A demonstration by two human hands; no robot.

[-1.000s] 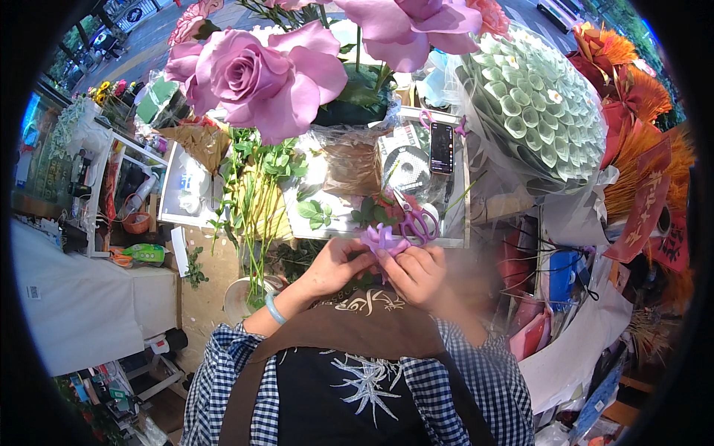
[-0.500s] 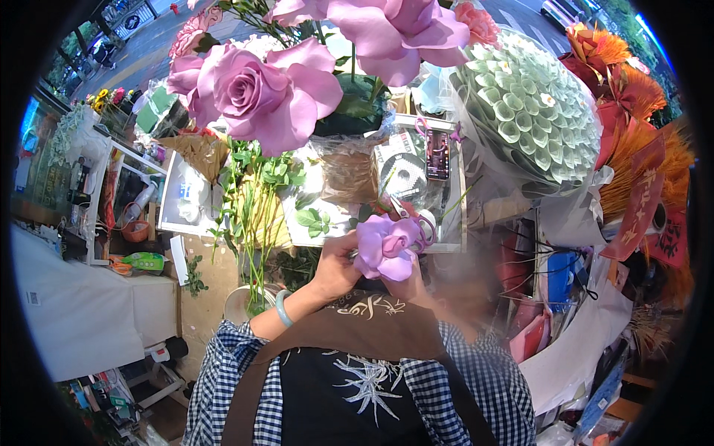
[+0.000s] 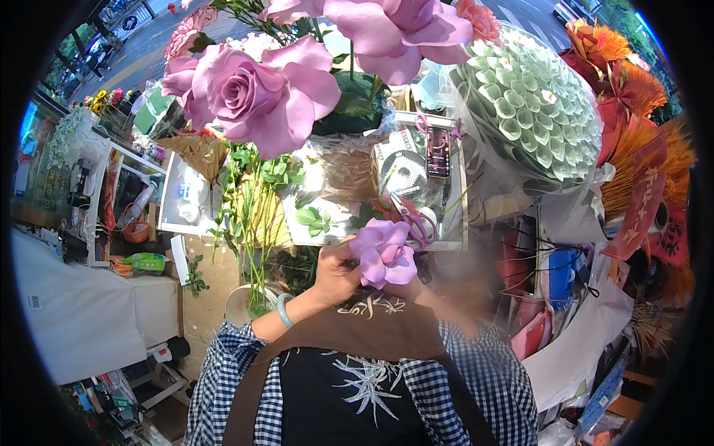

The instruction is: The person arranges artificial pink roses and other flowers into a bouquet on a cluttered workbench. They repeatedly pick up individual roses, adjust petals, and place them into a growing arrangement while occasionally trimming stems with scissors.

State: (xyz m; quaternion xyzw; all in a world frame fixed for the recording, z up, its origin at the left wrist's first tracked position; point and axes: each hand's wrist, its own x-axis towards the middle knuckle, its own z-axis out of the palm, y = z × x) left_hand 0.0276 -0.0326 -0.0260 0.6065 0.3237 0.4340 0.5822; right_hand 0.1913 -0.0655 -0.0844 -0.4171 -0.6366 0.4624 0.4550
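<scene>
A light purple rose (image 3: 384,253) with wide, curled petals is held low in front of my apron. My left hand (image 3: 336,273), a pale bangle at its wrist, has its fingers closed on the rose from the left side. Against the lower right of the bloom is my right hand (image 3: 418,291); petals hide its fingers, and the skin behind is smeared. Just beyond the flower, scissors (image 3: 416,223) with purple handles lie at the near edge of the white-framed worktable (image 3: 446,246).
Large purple roses (image 3: 253,97) rise ahead, close to view. Cut green stems (image 3: 256,215) lean over the table's left part. A phone (image 3: 438,152) lies beside a white roll (image 3: 404,175). At right stand a pale green bouquet (image 3: 532,111) and orange plumes (image 3: 632,171).
The rose in my hands has shifted slightly left and down, and its face has turned. More of the scissors behind it shows. My left hand keeps hold of the flower.
</scene>
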